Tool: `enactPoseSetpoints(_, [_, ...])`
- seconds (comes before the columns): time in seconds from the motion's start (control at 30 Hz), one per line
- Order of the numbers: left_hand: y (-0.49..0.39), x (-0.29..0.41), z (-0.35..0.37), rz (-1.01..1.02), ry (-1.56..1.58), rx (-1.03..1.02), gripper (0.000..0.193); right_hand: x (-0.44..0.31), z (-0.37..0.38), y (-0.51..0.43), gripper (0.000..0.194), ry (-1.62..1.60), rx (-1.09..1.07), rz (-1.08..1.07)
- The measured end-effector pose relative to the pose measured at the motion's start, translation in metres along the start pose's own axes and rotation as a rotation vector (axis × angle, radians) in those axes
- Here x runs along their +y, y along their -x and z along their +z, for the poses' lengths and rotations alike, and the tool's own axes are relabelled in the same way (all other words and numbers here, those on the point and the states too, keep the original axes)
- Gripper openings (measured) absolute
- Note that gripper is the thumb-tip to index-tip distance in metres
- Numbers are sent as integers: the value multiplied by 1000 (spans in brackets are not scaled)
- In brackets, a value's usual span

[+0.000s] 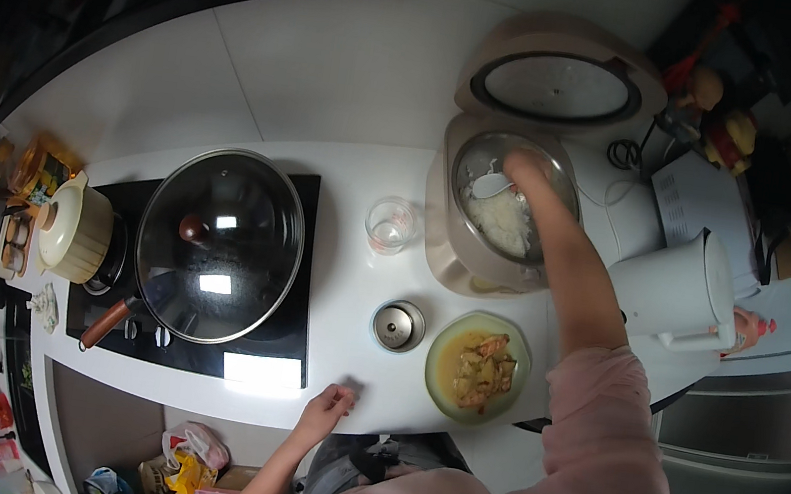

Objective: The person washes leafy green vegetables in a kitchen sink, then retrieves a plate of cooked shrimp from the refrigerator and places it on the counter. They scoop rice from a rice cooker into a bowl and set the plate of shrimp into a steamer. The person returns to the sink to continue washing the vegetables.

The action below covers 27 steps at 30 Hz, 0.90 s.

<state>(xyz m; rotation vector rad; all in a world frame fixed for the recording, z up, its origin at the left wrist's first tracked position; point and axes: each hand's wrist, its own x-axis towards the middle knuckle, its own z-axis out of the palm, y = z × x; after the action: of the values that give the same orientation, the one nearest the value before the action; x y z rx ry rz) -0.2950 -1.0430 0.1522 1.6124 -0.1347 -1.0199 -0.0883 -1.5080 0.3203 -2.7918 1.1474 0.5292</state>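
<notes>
My right hand (528, 168) is inside the open rice cooker (443, 253), its fingers closed on a white rice paddle (491, 185). The paddle's bowl rests at the cooked white rice (507, 224) in the metal inner pot; the fingers are partly hidden. My left hand (328, 408) hangs at the counter's front edge with loosely curled fingers and holds nothing. Between the hands stand a green plate (434, 387) of cooked food in yellow sauce, a round metal-topped container (398, 327) and a clear glass measuring cup (390, 225).
A wok with a glass lid (215, 253) sits on the black cooktop (311, 236), its wooden handle (106, 325) pointing to the front left. A cream pot (86, 232) stands left of it. Right of the cooker is a white electric kettle (668, 283). The cooker's lid (569, 37) stands raised.
</notes>
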Motion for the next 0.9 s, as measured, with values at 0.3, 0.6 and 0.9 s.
enactPoseSetpoints(0.3, [-7,-3,20,9,-31,59,23,-17,0,15,19,216,236,-208])
enactPoseSetpoints(0.6, [-13,18,40,19,-81,156,25,-37,1,72,24,419,212,-520])
enactPoseSetpoints(0.9, [-36,34,46,234,-155,363,69,41,-25,103,19,461,352,-440])
